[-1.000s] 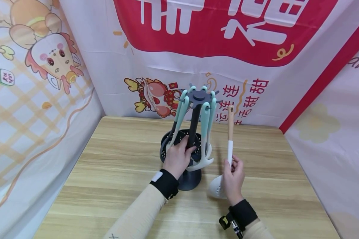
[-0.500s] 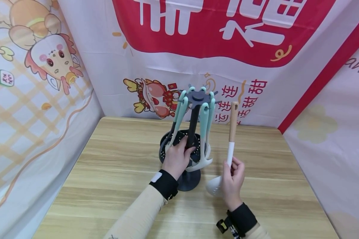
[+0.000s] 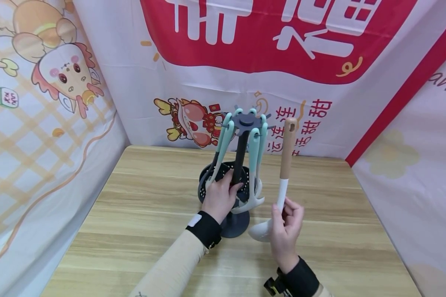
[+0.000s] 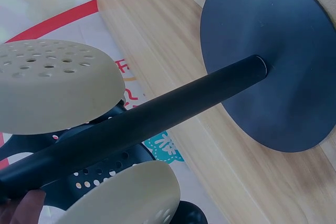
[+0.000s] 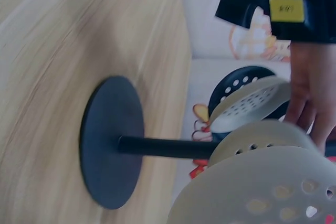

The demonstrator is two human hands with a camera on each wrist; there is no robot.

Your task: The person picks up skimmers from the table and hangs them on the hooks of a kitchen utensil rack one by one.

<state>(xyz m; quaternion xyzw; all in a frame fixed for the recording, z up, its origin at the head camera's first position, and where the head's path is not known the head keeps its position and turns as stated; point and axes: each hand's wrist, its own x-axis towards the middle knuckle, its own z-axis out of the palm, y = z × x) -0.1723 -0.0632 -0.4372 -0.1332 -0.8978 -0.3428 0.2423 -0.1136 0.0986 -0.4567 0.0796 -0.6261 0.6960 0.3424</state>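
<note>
A dark utensil stand [image 3: 240, 154] stands upright on the table, its round base [image 4: 278, 35] flat on the wood. Several utensils with mint handles [image 3: 253, 150] hang from its top hooks, among them pale perforated skimmers [image 4: 58, 87] and a black perforated one [image 5: 239, 82]. Low on the pole, my left hand [image 3: 220, 200] grips it, fingers partly hidden by the pole and utensils. To the right of the stand, my right hand [image 3: 288, 233] pinches the white shaft of a skimmer [image 3: 288, 154] with a wooden handle. Its holed white bowl [image 5: 252, 187] hangs downward, beside the stand and apart from the base.
The wooden table [image 3: 145, 206] carries the stand near its middle. A printed cloth [image 3: 301, 78] rises behind the back edge, with more cloth at the left [image 3: 52, 144] and right [image 3: 405, 165]. Black straps [image 3: 204, 229] circle both wrists.
My right hand has shifted a little to the left with the skimmer. The skimmer's bowl has swung left toward the stand, and its handle end sits higher in view. The left hand stays put.
</note>
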